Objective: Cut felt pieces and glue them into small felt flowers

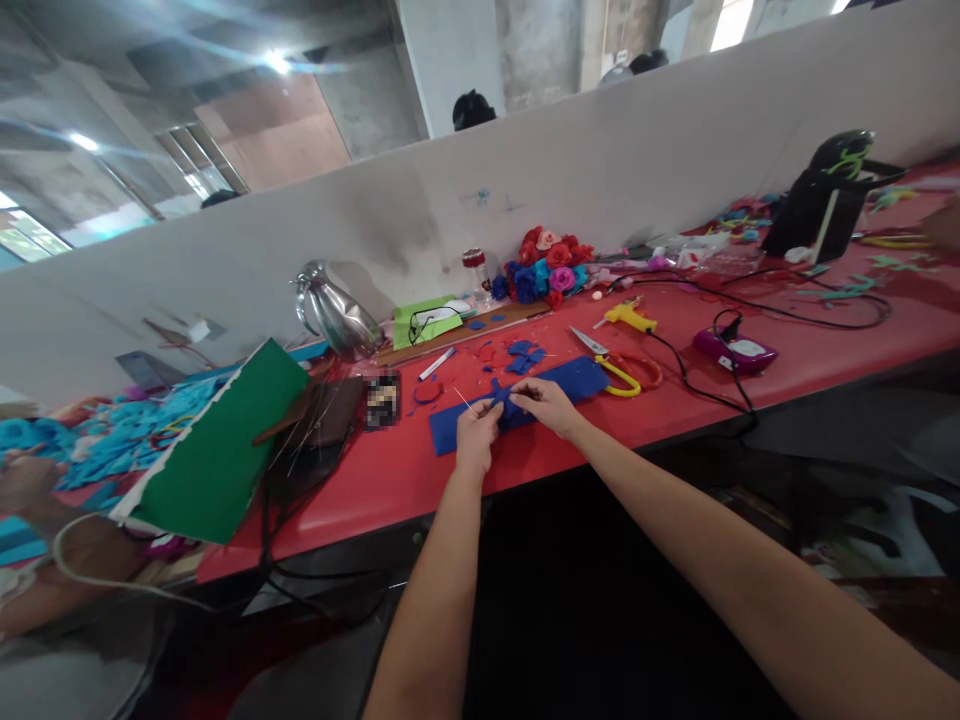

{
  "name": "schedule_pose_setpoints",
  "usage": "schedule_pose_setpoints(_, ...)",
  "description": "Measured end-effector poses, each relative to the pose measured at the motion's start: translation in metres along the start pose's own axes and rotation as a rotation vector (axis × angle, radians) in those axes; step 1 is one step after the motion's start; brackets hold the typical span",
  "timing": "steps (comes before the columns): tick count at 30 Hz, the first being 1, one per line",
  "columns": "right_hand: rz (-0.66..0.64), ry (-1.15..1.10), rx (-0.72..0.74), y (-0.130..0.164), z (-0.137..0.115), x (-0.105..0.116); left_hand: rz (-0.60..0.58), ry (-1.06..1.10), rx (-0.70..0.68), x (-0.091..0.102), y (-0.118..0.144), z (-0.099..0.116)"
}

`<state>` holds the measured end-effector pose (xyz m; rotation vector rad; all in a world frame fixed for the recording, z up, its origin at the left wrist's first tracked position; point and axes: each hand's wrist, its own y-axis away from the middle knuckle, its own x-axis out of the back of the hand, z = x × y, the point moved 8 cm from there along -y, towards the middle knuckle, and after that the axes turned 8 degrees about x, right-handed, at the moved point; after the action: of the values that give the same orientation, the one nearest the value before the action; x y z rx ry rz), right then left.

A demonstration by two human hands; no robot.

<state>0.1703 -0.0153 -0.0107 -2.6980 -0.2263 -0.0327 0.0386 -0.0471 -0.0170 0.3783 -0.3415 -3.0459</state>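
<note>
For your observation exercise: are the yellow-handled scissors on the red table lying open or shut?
Open: the scissors lie flat on the red table, with both handle loops spread apart.

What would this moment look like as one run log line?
left hand: pinching small blue piece | right hand: pinching same piece | under: blue foam sheet | nearby: scissors

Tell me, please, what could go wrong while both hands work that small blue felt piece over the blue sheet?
1. The thin wire by the left hand might prick a finger.
2. The right hand works close to the yellow-handled scissors; a sideways move could catch the blades.
3. The glue gun cord trails near the table edge and might snag and pull the gun off.
</note>
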Motion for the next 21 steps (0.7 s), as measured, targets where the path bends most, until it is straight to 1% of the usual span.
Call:
schedule_pose_setpoints(5,-0.007,0.022,0.0,0.0005,-0.0018,-0.0003,0.025,0.011,0.005,0.0023,-0.0012,0.0011)
schedule_pose_setpoints(10,-0.001,0.01,-0.005,0.0019,-0.0027,-0.0003,0.008,-0.043,0.096,-0.0003,-0.0018,-0.005)
schedule_pose_setpoints(18,-0.025,-0.01,-0.006,0.002,-0.0061,-0.0015,-0.008,-0.025,0.121,-0.0001,-0.0014,-0.0058)
schedule_pose_setpoints(21,-0.029,-0.017,-0.008,0.002,-0.0062,-0.0019,0.006,-0.009,0.118,0.0011,-0.0005,-0.0059)
